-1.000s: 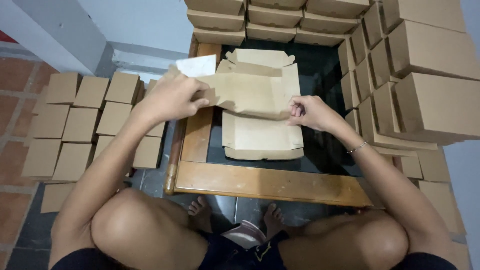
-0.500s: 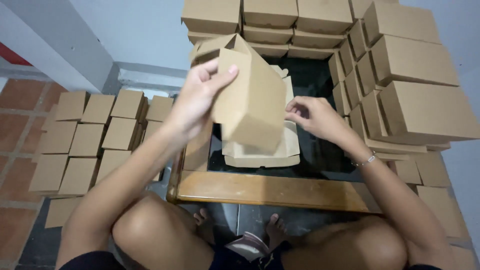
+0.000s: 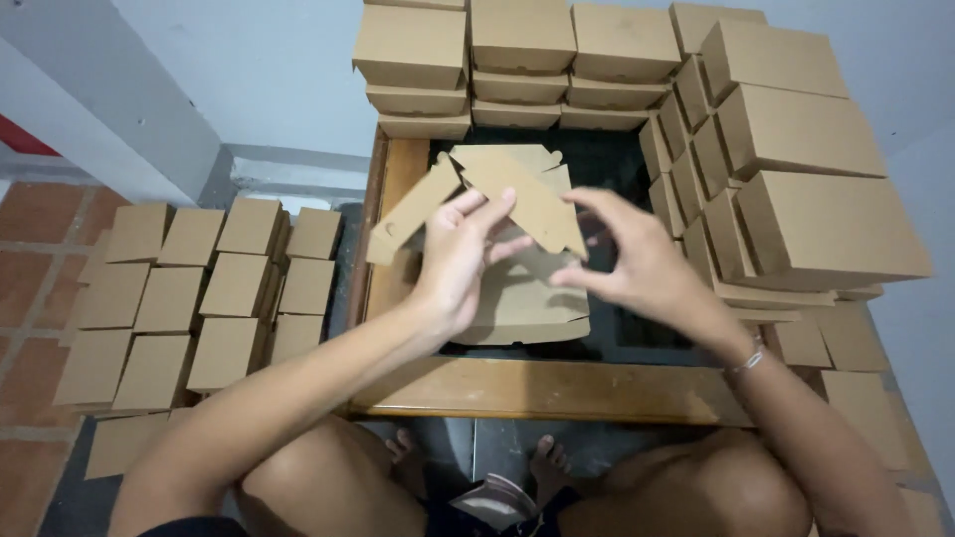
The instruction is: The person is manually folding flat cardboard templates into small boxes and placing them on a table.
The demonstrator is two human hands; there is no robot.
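Note:
My left hand (image 3: 460, 261) holds a partly folded brown cardboard box blank (image 3: 517, 194) raised above the table, its flaps sticking out to the left and right. My right hand (image 3: 637, 261) hovers just right of the blank, fingers spread and curled toward its right flap; whether it touches the card I cannot tell. Under both hands a stack of flat brown blanks (image 3: 532, 313) lies on the dark tabletop.
The low wooden-framed table (image 3: 557, 388) has finished brown boxes stacked along its far edge (image 3: 517, 60) and its right side (image 3: 796, 189). More closed boxes (image 3: 199, 288) cover the brick floor at left. My bare knees and feet sit below the table's front rail.
The blank, lifted off the stack and held upright half a second ago, is now turned flatter and higher. My right hand has risen from the stack to the blank's right side.

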